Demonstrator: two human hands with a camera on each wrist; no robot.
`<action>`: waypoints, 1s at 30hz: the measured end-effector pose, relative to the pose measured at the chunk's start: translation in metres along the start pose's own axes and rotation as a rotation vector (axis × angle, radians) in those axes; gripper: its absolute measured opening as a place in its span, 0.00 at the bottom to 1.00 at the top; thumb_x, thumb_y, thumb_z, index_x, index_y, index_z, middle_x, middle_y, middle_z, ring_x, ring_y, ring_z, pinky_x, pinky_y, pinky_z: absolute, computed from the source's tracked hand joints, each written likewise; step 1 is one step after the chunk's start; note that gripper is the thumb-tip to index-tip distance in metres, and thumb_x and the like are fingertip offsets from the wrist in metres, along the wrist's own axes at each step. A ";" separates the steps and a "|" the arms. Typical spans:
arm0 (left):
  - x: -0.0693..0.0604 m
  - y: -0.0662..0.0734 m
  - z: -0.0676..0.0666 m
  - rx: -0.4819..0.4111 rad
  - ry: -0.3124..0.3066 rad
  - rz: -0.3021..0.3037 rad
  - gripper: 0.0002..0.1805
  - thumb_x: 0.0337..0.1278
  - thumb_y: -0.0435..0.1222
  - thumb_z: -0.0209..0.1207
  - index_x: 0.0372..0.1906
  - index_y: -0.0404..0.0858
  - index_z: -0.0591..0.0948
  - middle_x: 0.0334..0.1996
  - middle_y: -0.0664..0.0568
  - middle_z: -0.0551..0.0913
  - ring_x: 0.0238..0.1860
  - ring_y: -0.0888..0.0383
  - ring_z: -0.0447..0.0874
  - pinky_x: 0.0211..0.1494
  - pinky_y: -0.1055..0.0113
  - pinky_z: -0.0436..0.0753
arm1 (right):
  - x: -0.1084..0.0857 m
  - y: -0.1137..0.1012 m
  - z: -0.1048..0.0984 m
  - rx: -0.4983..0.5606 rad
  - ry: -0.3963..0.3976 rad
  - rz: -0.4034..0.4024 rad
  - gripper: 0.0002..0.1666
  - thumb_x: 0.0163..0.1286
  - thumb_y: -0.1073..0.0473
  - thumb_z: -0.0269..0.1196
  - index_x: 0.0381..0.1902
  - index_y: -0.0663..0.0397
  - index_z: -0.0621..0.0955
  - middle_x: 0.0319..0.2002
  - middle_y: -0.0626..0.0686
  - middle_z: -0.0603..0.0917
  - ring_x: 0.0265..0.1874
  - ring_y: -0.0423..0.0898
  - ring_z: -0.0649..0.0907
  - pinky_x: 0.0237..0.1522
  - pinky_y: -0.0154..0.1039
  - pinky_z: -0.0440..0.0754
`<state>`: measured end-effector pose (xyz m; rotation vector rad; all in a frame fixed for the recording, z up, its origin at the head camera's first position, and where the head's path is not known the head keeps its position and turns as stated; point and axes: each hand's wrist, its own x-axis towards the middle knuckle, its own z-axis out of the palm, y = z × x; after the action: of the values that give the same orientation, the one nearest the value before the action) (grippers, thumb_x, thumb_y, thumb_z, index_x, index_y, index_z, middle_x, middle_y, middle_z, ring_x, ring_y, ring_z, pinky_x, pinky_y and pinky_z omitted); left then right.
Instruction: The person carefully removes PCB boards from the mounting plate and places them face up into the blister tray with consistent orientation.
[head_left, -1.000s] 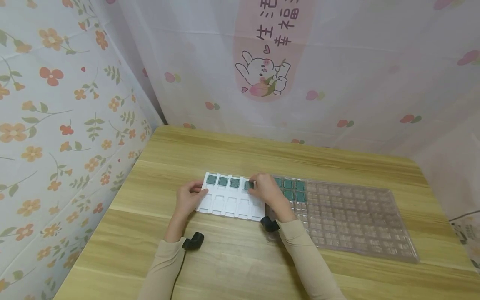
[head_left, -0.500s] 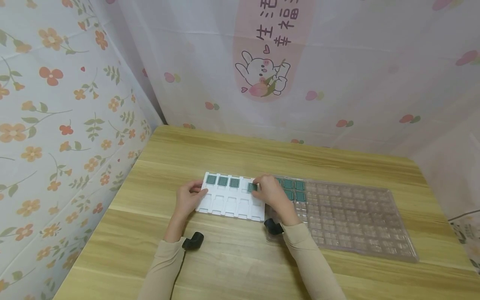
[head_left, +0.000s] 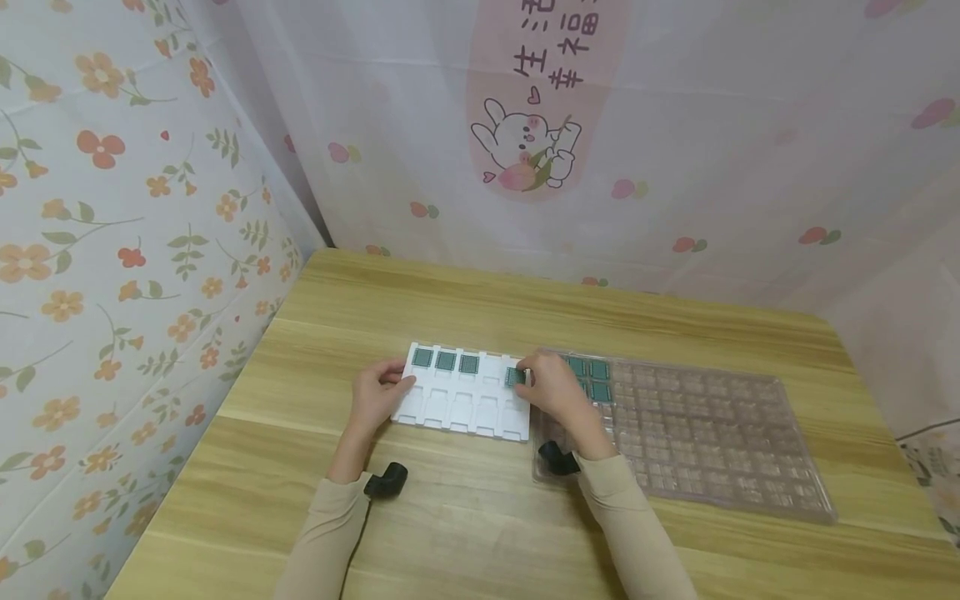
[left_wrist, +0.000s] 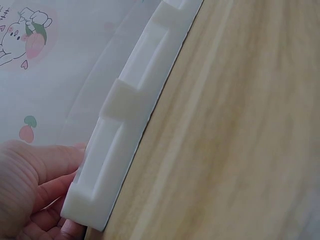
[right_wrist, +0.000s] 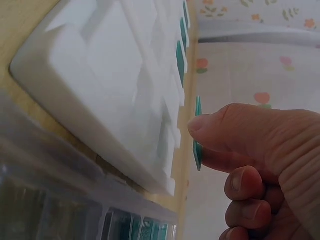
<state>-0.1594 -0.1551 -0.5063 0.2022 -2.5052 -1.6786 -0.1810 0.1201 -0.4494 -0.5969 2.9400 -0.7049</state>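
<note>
A white plastic tray [head_left: 474,412] with two rows of shallow pockets lies on the table. My left hand [head_left: 377,394] grips its left end, thumb on top and fingers at the side, as the left wrist view [left_wrist: 35,185] also shows. Three small green circuit boards [head_left: 446,362] sit in pockets of its far row. Between thumb and forefinger my right hand [head_left: 557,385] pinches another green circuit board [right_wrist: 198,159], held over the far right corner pocket. In the right wrist view this board stands clear of the tray.
To the right, close against the white tray, lies a large clear plastic tray [head_left: 712,442] with many pockets. Several green boards [head_left: 600,380] occupy its far left corner, partly hidden by my right hand. A curtain [head_left: 420,167] hangs behind the wooden table [head_left: 450,533].
My right hand has moved to the right with its green circuit board, from the fourth far-row pocket to the last one. The fourth pocket now shows bare. My left hand keeps its place.
</note>
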 end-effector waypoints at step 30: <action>0.000 0.000 0.001 -0.005 0.003 0.003 0.16 0.49 0.29 0.65 0.45 0.28 0.82 0.35 0.39 0.83 0.36 0.49 0.80 0.34 0.77 0.76 | -0.037 0.023 -0.013 0.046 0.003 0.042 0.17 0.53 0.67 0.68 0.42 0.68 0.82 0.16 0.47 0.69 0.15 0.40 0.65 0.18 0.31 0.63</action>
<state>-0.1594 -0.1538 -0.5069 0.1996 -2.4979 -1.6818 -0.1566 0.1589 -0.4498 -0.5288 2.9214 -0.7670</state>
